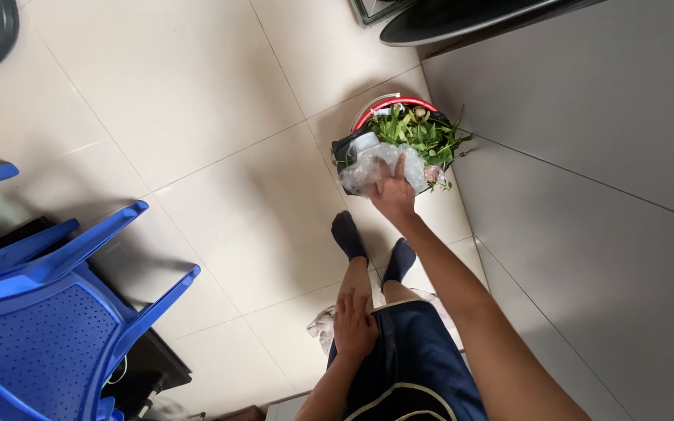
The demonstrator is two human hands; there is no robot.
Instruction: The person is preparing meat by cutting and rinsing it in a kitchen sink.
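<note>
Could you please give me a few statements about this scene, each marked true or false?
1. The right hand presses a clear plastic bag into the bin. True.
2. The bin holds green leafy scraps. True.
3. The left hand holds a knife. False: it rests on the person's leg, holding nothing.
4. The chair on the left is red. False: it is blue.
5. The person is wearing dark socks. True.

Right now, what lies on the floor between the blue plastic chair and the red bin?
In the head view, only bare cream floor tiles lie between the blue plastic chair and the red bin. The person's socked feet stand nearer the bin.
</note>
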